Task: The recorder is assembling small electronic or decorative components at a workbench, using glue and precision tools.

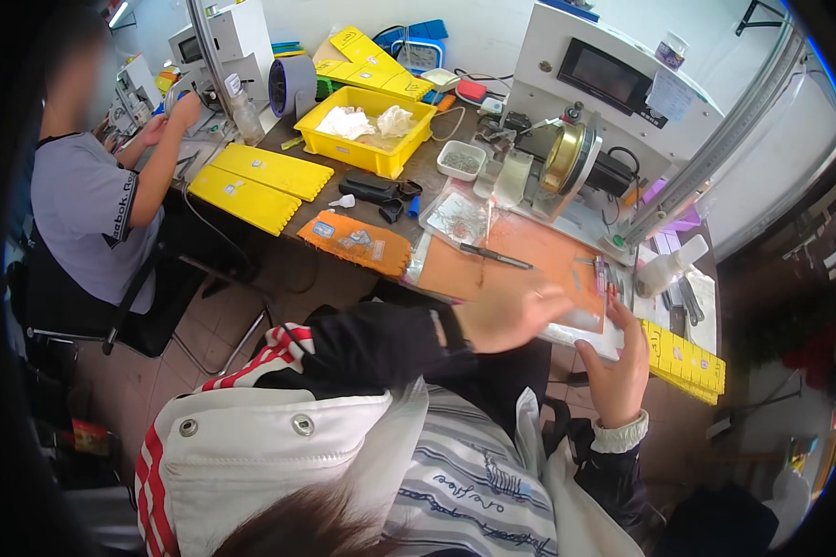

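My left hand (pixel 515 311) reaches across the near edge of the orange work mat (pixel 553 251). It is smeared by motion, and what its fingers hold, if anything, cannot be made out. At the mat's right corner is my right hand (pixel 622 367), thumb and fingers apart, with nothing visible in it. Its fingertips are close to a small pink-and-clear item (pixel 601 276). A black pen-like tool (pixel 495 256) lies on the mat, left of centre. Beside it stands a clear tray (pixel 455 215) of tiny pieces, with a thin stick leaning over it.
A white machine (pixel 613 65) with a brass wheel (pixel 561 158) stands behind the mat. Left are an orange board (pixel 355 243), a yellow bin (pixel 367 158) and yellow notched boards (pixel 260 172). Right are a squeeze bottle (pixel 659 272) and yellow strips (pixel 683 362). A co-worker (pixel 93 204) sits far left.
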The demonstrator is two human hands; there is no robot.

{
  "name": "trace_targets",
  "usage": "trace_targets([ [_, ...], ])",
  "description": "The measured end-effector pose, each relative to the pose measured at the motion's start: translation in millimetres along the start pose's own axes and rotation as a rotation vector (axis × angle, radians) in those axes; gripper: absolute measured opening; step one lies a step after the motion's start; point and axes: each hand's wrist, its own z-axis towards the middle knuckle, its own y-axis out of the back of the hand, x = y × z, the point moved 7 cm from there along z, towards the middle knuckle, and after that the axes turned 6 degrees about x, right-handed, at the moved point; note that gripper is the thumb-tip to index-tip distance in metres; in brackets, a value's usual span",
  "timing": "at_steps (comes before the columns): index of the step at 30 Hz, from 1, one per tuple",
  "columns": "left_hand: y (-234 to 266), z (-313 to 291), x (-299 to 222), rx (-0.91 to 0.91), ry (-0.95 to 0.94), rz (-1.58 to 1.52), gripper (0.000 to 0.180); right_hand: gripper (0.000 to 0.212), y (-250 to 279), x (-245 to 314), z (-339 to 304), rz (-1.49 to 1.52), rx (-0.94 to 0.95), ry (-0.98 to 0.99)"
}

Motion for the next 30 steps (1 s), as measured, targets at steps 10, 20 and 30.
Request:
trace_targets([
  [10,241.2,-85.4,189.8,-0.709,0.67,0.319,0.03,0.046,15.7,-43.8,-36.8,0.033,-0.093,-0.108],
  [20,216.0,8.6,45.4,-0.355,0.355,-0.389,0.063,0.048,28.7,-18.4,-41.7,0.06,-0.14,-0.071],
  [30,239.4,62.1,-139.6,-0.279,-0.292,-0.151,0.092,0.094,142.1,135.4,-9.9,0.183,-0.567,0.648],
])
